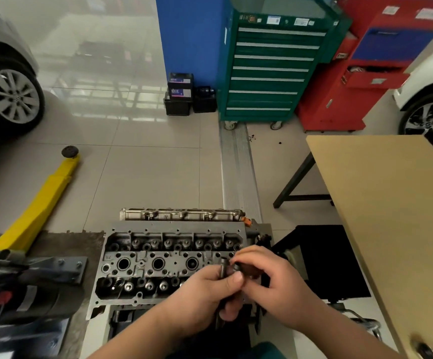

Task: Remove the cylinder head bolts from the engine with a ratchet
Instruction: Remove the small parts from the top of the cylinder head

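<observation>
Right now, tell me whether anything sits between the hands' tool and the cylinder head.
Nothing visible does. The left hand grips the ratchet upright, the right hand pinches its dark top end, and both hover directly above the right part of the cylinder head.

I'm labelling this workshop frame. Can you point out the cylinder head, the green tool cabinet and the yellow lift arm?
cylinder head (158,265): head view, on its top face between the round bores.
green tool cabinet (269,73): head view, on its drawer fronts.
yellow lift arm (46,195): head view, midway along the arm.
</observation>
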`<state>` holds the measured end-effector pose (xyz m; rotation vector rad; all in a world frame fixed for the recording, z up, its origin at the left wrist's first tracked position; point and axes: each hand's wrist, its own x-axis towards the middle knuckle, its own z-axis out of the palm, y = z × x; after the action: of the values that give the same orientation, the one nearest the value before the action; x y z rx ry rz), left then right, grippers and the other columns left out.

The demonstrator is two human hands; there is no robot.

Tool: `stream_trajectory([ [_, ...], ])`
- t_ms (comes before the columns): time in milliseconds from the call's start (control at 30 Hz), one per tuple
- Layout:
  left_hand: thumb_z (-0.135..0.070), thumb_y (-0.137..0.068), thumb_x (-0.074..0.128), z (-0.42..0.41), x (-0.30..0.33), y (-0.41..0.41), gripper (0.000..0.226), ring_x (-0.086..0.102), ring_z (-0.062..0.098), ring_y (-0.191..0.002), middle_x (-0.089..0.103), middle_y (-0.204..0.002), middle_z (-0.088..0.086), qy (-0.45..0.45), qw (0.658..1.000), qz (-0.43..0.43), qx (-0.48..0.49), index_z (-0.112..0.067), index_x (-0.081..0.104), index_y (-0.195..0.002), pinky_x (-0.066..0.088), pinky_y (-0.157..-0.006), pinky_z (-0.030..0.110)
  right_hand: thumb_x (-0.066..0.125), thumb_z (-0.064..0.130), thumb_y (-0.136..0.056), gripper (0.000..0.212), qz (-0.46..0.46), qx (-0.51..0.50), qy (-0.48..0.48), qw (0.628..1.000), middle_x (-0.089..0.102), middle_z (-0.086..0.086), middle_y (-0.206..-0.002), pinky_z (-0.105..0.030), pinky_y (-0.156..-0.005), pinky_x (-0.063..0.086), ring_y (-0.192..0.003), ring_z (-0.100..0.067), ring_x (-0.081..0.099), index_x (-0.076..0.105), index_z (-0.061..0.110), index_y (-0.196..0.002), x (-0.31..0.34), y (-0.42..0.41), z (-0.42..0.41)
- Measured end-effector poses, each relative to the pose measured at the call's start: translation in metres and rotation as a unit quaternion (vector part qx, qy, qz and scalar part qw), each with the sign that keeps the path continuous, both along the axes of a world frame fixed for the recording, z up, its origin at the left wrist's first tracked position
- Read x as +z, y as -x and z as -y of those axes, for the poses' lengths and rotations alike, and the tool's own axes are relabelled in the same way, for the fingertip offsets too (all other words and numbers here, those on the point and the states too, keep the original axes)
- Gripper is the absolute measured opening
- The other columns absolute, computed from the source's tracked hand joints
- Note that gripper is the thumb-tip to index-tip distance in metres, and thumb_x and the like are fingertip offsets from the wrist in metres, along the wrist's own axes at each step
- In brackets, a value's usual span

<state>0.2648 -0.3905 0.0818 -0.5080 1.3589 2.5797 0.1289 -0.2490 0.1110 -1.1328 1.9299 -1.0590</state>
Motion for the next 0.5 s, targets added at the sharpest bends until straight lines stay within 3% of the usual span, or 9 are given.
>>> stream_trajectory([
  [67,-0.045,-0.095,0.075,0.003,-0.002,0.000,0.047,0.046,0.018,-0.057,0.051,-0.067,0.009,-0.036,0.999,-0.005,0.024,-0.001,0.060,-0.099,0.035,-0.054,0.027,0.073,0.037,-0.088,0.029,0.010,0.000,0.002,1.000,0.062,0.016,-0.124,-0.030,-0.102,0.051,-0.123,-0.011,0.060,0.069,0.045,-0.115,0.001,0.003,0.006],
  [167,-0.052,-0.099,0.067,0.006,-0.007,0.000,0.046,0.048,0.017,-0.058,0.057,-0.071,0.007,-0.050,0.998,-0.011,0.027,-0.007,0.067,-0.100,0.036,-0.054,0.027,0.073,0.045,-0.085,0.022,0.008,-0.028,0.021,0.999,0.059,0.017,-0.127,-0.029,-0.096,0.054,-0.121,-0.010,0.061,0.071,0.046,-0.107,-0.001,0.004,0.011],
  [300,-0.053,-0.107,0.051,0.008,-0.008,0.008,0.059,0.063,0.025,-0.075,0.067,-0.087,0.018,-0.038,0.997,0.002,0.070,0.002,0.069,-0.116,0.053,-0.067,0.032,0.073,0.048,-0.086,0.020,0.013,-0.068,0.041,0.997,0.065,0.012,-0.119,-0.027,-0.085,0.057,-0.108,-0.012,0.066,0.073,0.042,-0.105,-0.002,0.008,0.009],
  [400,-0.050,-0.107,0.044,0.028,-0.012,0.006,0.055,0.072,0.035,-0.099,0.074,-0.105,0.021,0.066,0.973,0.063,0.210,-0.004,0.073,-0.118,0.060,-0.081,0.030,0.073,0.046,-0.089,0.019,0.012,-0.171,0.069,0.983,0.075,0.011,-0.102,-0.019,-0.073,0.058,-0.091,-0.009,0.072,0.073,0.042,-0.108,-0.003,0.024,0.002],
  [500,-0.044,-0.108,0.047,0.066,-0.020,-0.007,0.043,0.074,0.029,-0.093,0.074,-0.096,0.016,0.164,0.929,0.125,0.307,-0.008,0.070,-0.116,0.060,-0.079,0.028,0.074,0.027,-0.093,0.022,0.034,-0.244,0.091,0.965,0.077,0.010,-0.099,-0.022,-0.074,0.062,-0.089,-0.009,0.076,0.071,0.046,-0.104,-0.023,0.042,0.002],
])
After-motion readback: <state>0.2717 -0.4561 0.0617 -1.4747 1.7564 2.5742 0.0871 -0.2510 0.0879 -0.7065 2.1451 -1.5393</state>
